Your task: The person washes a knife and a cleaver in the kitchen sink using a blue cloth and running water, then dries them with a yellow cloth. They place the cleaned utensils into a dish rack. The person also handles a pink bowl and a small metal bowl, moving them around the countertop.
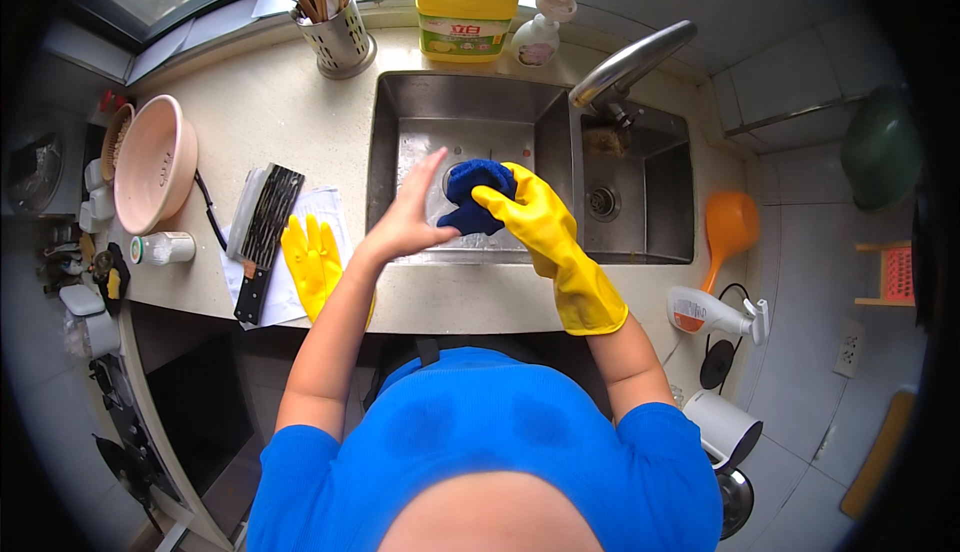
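My right hand (530,214), in a long yellow rubber glove, pinches a dark blue cloth (478,182) over the large basin of the steel sink (410,97). Part of the cloth hangs below its bunched upper end. My left hand (408,217) is bare, its fingers spread apart just left of the cloth, holding nothing. A second yellow rubber glove (312,257) lies on the counter left of the sink, partly behind my left forearm. Beside that glove rests a cleaver (268,222) with a dark, wavy-patterned blade and black handle, on white paper (330,207).
A curved faucet (630,64) reaches over the sink's divider. Behind the sink stand a yellow jug (462,12), a pump bottle (540,37) and a chopstick holder (338,40). A pink basin (158,167) sits left; an orange ladle (730,227) and spray bottle (710,312) lie right.
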### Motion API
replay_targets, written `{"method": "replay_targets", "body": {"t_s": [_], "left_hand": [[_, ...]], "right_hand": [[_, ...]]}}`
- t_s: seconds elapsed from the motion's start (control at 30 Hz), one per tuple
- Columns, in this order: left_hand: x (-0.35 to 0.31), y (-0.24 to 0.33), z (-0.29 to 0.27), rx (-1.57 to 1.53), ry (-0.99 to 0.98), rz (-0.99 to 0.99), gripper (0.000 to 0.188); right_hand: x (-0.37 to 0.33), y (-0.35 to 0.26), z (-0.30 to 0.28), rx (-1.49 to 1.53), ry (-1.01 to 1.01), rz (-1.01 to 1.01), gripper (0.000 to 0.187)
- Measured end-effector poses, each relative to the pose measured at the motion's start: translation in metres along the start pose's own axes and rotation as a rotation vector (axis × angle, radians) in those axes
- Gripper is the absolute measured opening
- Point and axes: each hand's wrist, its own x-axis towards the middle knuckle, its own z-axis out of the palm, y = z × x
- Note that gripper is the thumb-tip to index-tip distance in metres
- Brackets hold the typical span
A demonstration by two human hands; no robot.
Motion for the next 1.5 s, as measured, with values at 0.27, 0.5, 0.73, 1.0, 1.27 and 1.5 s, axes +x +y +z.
{"method": "replay_targets", "body": {"t_s": [0.27,0.5,0.73,1.0,1.27,1.5], "left_hand": [[0.011,-0.026,0.022,-0.549,0.187,-0.348,0.046],[0.042,0.035,0.010,-0.773,-0.081,-0.252,0.061],[0.061,0.045,0.010,-1.270,-0.037,-0.293,0.061],[0.051,0.005,0.035,-0.588,0.240,-0.058,0.043],[0.025,0.005,0.004,-0.433,0.273,-0.114,0.033],[0.062,0.026,0.024,-1.714,-0.617,-0.112,0.070]], "right_hand": [[0.015,0.018,-0.055,0.408,0.341,-0.026,0.033],[0.025,0.091,-0.067,-0.332,0.520,-0.167,0.041],[0.050,0.084,-0.017,0.579,-0.146,-0.022,0.059],[0.031,0.083,0.005,1.389,-0.416,0.177,0.077],[0.017,0.043,-0.017,1.313,-0.327,0.582,0.039],[0.005,0.020,0.026,2.049,-0.702,0.733,0.063]]}}
